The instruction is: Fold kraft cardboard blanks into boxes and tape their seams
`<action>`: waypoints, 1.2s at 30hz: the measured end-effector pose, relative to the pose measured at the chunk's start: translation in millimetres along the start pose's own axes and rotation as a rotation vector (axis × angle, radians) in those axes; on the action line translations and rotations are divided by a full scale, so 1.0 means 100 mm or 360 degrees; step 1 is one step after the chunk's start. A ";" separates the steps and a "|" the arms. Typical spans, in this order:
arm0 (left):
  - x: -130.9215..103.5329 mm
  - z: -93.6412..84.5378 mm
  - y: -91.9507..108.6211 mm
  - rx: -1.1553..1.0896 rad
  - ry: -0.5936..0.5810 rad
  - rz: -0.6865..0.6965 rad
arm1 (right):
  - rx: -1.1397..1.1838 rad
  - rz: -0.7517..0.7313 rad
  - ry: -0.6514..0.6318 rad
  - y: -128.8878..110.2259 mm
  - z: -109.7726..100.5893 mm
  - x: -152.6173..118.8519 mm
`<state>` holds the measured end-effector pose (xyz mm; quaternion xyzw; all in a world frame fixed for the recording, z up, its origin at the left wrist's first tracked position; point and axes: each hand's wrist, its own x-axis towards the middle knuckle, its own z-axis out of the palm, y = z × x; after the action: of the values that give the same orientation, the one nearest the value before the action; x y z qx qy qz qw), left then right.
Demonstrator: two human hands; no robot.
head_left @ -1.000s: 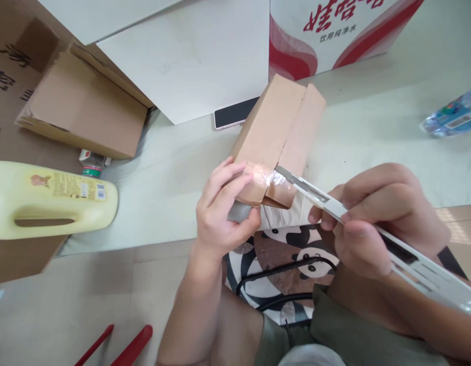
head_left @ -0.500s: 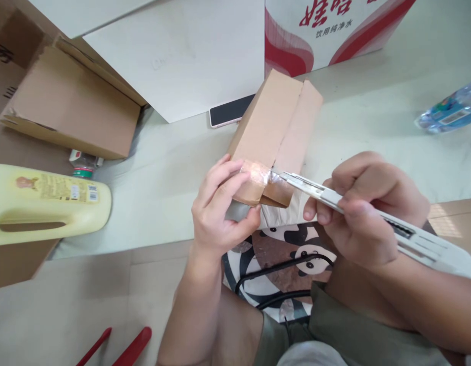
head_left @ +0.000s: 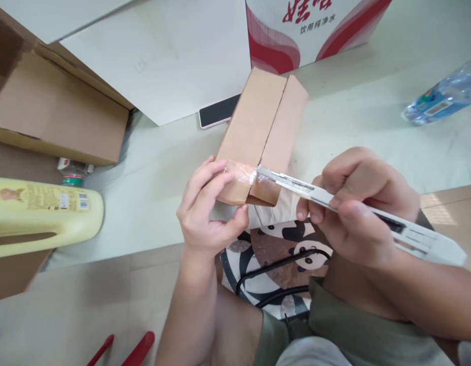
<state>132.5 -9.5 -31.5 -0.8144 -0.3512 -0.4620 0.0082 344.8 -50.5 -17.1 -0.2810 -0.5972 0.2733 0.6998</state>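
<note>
A small brown cardboard box [head_left: 254, 117] lies at a slant on the pale table cover, its near end towards me. Clear tape [head_left: 241, 172] runs over that near end. My left hand [head_left: 210, 206] grips the box's near left corner, fingers on top and thumb at the end flap. In my right hand [head_left: 357, 208] is a white utility knife [head_left: 418, 239], held by its body. The knife's tip meets the tape at the seam between the two top flaps.
Behind the box are a phone [head_left: 219, 112], a white box [head_left: 167, 56] and a red-and-white carton [head_left: 312, 38]. A water bottle [head_left: 441, 99] lies right. Left are an open carton [head_left: 60, 101], a small bottle [head_left: 72, 173] and a yellow jug [head_left: 75, 211].
The view has shifted slightly. The knife's blade end now lies flatter and closer against the taped seam. Both hands keep their holds.
</note>
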 end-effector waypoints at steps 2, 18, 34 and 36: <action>0.00 0.00 0.00 0.0047 -0.0008 -0.0018 | -0.0077 0.0020 -0.0010 -0.01 0.00 -0.01; -0.01 0.01 0.00 -0.0050 0.0065 0.0002 | 0.0034 0.0163 0.0101 0.07 0.21 -0.10; -0.02 -0.05 -0.04 -0.0285 0.0420 -0.0310 | -0.0163 0.0108 0.0310 -0.03 -0.12 0.04; -0.02 -0.07 -0.06 -0.0344 0.0452 -0.0369 | -0.0354 0.0049 0.0373 0.09 -0.12 0.03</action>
<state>122.9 -8.0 -30.7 -0.6913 -0.3863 -0.6049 -0.0829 356.8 -42.6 -23.0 -0.3958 -0.5336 0.1814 0.7250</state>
